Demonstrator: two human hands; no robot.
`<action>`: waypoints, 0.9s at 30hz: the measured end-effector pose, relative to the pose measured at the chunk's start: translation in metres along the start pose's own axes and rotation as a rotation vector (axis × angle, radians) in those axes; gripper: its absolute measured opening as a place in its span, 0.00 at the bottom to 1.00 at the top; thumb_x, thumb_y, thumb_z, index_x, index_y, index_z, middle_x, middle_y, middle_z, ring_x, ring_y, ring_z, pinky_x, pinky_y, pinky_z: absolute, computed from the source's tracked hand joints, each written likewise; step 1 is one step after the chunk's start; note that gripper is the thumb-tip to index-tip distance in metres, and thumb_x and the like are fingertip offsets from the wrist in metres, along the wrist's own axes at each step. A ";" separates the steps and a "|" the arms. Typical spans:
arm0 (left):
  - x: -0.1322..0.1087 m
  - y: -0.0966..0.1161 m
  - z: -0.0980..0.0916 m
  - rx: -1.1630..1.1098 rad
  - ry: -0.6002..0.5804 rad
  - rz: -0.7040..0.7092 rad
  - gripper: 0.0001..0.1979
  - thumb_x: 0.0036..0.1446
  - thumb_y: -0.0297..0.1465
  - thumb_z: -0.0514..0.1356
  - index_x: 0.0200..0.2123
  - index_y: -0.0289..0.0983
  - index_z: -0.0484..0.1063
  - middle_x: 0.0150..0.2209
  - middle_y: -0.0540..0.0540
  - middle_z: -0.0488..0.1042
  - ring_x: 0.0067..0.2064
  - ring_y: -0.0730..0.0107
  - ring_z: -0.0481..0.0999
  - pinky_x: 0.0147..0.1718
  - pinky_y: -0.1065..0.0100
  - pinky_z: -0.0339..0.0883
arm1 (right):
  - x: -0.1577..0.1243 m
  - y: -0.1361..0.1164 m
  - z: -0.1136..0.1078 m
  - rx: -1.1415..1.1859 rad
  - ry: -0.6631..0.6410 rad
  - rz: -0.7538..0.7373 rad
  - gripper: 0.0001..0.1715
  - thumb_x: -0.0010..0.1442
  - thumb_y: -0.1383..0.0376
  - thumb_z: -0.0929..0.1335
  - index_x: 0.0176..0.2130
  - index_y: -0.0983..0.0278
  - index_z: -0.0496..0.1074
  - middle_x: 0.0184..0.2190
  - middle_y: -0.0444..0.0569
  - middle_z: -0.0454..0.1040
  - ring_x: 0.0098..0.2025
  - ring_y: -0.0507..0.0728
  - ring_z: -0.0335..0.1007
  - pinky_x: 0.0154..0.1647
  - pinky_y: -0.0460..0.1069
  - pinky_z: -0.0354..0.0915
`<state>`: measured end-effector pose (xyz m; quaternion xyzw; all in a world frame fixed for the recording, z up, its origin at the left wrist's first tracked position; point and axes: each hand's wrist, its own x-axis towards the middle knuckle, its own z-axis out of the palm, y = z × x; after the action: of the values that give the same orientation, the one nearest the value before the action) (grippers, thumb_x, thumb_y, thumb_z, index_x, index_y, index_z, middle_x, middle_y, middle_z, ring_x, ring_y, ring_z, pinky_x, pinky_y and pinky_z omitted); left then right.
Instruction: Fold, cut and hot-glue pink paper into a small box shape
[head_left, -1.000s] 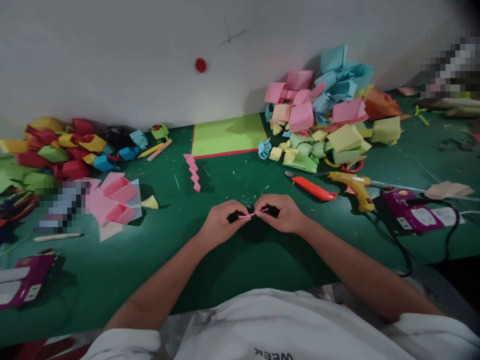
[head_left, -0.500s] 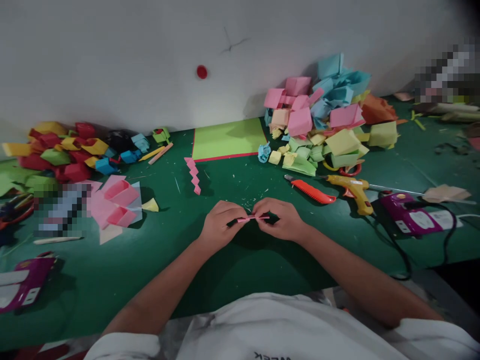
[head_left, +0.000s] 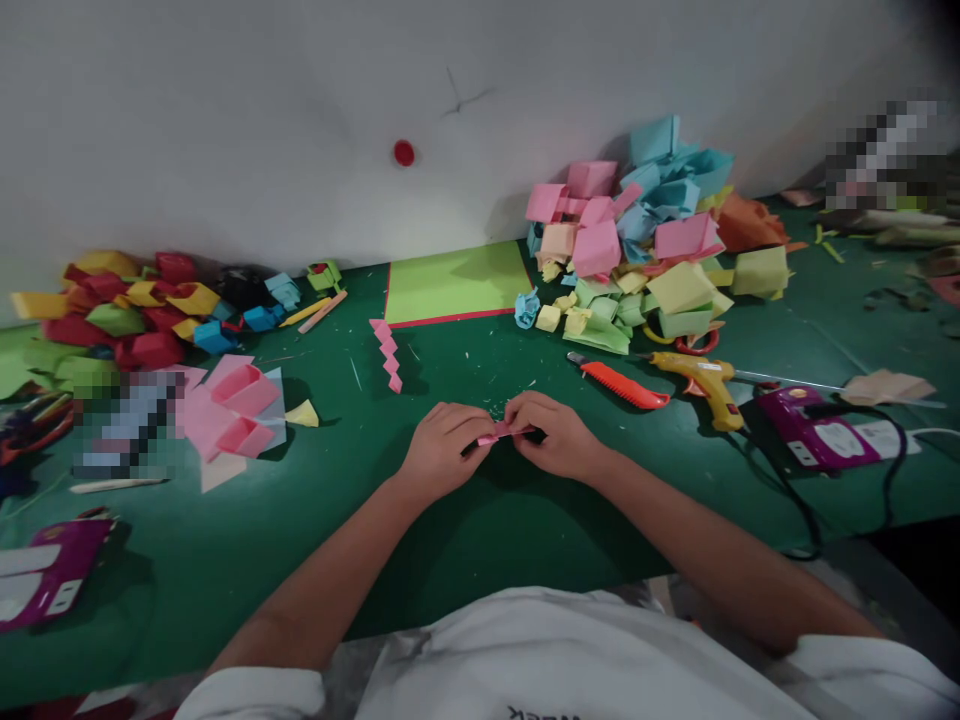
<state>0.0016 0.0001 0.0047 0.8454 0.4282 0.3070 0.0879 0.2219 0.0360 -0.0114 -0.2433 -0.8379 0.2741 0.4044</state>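
Note:
A narrow pink paper strip [head_left: 496, 434] is stretched between my two hands above the green table [head_left: 480, 555]. My left hand [head_left: 448, 446] pinches its left end between thumb and fingers. At the other end my right hand [head_left: 555, 436] is closed in a pinch too. Fingertips cover much of the strip, so its folds are hard to make out. Beyond my hands lies a zigzag-folded pink paper strip [head_left: 387, 354], apart from both. To the right of my right hand rests a red utility knife [head_left: 624, 384] with its blade end toward the upper left.
Folded paper pieces are heaped at left [head_left: 142, 310] and right [head_left: 637, 230]. A lime-green sheet [head_left: 454, 285] lies by the wall. Pink folded papers [head_left: 236, 400] are on the left. At right are a yellow glue gun [head_left: 701, 380], a purple power strip [head_left: 806, 425] and a black cable [head_left: 799, 520].
The pink strip has turned slightly between my fingers, showing more of its flat face. My hands stay almost in place, while the whole view has shifted a little.

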 end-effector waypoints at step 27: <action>0.000 0.006 0.001 0.128 -0.203 -0.166 0.12 0.62 0.34 0.61 0.48 0.43 0.77 0.55 0.44 0.76 0.57 0.53 0.72 0.51 0.52 0.59 | -0.002 0.007 -0.018 -0.197 -0.210 0.185 0.19 0.59 0.73 0.67 0.50 0.59 0.69 0.47 0.52 0.77 0.50 0.63 0.69 0.54 0.60 0.59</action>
<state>0.0059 -0.0034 0.0066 0.8376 0.5043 0.1837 0.1016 0.2383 0.0446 -0.0073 -0.3279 -0.8724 0.2508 0.2617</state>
